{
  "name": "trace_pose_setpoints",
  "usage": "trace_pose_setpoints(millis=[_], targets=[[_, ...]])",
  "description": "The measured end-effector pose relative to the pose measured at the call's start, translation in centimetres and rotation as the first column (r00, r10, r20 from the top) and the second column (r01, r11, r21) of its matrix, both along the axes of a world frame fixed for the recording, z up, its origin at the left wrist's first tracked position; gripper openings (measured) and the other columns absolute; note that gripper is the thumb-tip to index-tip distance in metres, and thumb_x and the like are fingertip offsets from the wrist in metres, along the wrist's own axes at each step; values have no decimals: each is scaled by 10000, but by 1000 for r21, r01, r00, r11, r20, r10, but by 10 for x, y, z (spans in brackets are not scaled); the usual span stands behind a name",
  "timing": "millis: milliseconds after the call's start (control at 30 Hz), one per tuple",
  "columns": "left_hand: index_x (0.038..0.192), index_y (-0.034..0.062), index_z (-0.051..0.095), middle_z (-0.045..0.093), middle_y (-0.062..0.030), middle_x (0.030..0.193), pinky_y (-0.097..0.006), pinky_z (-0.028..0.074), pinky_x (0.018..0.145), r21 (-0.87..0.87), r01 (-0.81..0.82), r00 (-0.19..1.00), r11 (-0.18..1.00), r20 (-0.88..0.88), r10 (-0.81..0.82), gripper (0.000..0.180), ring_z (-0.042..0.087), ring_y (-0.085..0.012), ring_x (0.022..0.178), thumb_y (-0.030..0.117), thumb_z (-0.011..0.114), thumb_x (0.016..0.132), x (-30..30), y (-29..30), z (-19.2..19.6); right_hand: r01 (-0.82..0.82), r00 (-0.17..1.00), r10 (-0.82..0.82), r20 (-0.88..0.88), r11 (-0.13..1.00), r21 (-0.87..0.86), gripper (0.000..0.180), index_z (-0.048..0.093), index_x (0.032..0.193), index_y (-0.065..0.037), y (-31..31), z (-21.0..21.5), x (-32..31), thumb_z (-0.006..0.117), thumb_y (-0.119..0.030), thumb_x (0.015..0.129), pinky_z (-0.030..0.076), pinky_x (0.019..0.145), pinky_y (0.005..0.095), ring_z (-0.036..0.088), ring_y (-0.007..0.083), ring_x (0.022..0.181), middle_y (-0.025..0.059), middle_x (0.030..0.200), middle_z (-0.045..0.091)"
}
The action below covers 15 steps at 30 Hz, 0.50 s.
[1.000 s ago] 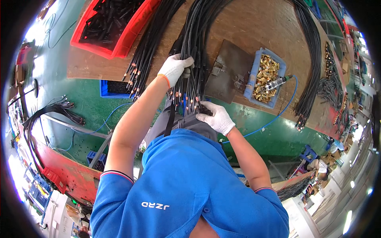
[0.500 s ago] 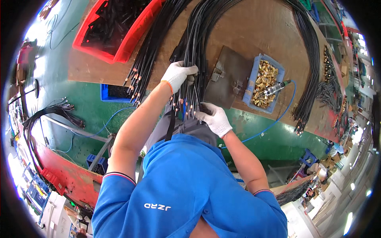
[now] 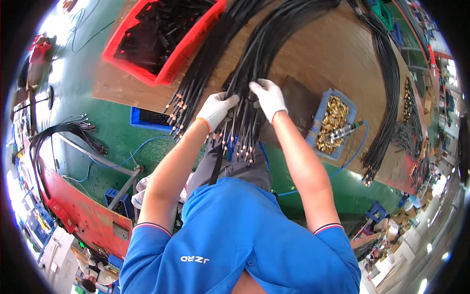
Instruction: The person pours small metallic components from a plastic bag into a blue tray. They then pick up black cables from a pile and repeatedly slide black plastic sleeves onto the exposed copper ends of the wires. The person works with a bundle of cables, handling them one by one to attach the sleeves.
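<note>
A bundle of black cables (image 3: 254, 63) runs down over the near table edge, its bare copper-coloured ends hanging in front of my lap. My left hand (image 3: 218, 110), in a white glove, is closed around the bundle's left side. On the other side, level with it, my gloved right hand (image 3: 270, 99) grips the same cables, thumb toward the middle. Its fingertips are partly hidden behind the cables. Another group of black cables (image 3: 208, 73) with copper-coloured ends lies just to the left.
Left stands a red bin (image 3: 155, 79) of black parts. Right of my hands lie a dark metal plate (image 3: 297, 103) and a blue bin (image 3: 319, 115) of brass-coloured fittings, a hand tool (image 3: 342, 131) with a blue hose resting on it. More cables (image 3: 389, 93) curve along the far right.
My right hand has moved up from the cable ends to the bundle's right side. My left hand stays on the bundle. The whole view has shifted slightly.
</note>
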State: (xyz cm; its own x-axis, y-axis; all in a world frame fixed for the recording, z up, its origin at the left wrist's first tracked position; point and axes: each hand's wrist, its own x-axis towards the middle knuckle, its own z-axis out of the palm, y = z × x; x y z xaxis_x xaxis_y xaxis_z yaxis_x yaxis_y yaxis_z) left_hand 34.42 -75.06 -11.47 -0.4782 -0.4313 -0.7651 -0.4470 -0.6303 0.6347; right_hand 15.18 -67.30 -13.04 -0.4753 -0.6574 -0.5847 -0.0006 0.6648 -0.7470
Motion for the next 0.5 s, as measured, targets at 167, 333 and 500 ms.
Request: trace_pose_setpoints(millis=[167, 333, 500], targets=[[982, 32, 682, 622, -10, 722, -285, 474, 547, -39, 11, 997, 999, -73, -13, 328, 585, -107, 604, 358, 665, 1015, 13, -6, 3, -186, 850, 99, -517, 975, -119, 425, 726, 1221, -21, -60, 17, -18, 732, -354, 958, 571, 951, 378, 751, 259, 1064, 175, 1168, 772], [979, 21, 660, 638, -29, 798, -292, 502, 600, -14, 23, 993, 1000, -113, -24, 354, 595, -116, 662, 372, 646, 1025, 17, 11, -40, -474, 798, 244, -551, 819, -323, 422, 711, 1247, -55, -165, 56, 34, 769, -314, 919, 578, 942, 376, 751, 267, 1056, 152, 1152, 769], [971, 19, 679, 664, -37, 808, -306, 496, 599, 24, -47, 989, 999, -142, 50, 370, 596, -123, 640, 385, 637, 1015, 18, 19, -35, -818, 390, 556, -734, 576, 2, 486, 675, 1326, -114, -269, 45, 97, 684, -384, 922, 544, 1014, 466, 695, 347, 1158, 150, 1259, 729]])
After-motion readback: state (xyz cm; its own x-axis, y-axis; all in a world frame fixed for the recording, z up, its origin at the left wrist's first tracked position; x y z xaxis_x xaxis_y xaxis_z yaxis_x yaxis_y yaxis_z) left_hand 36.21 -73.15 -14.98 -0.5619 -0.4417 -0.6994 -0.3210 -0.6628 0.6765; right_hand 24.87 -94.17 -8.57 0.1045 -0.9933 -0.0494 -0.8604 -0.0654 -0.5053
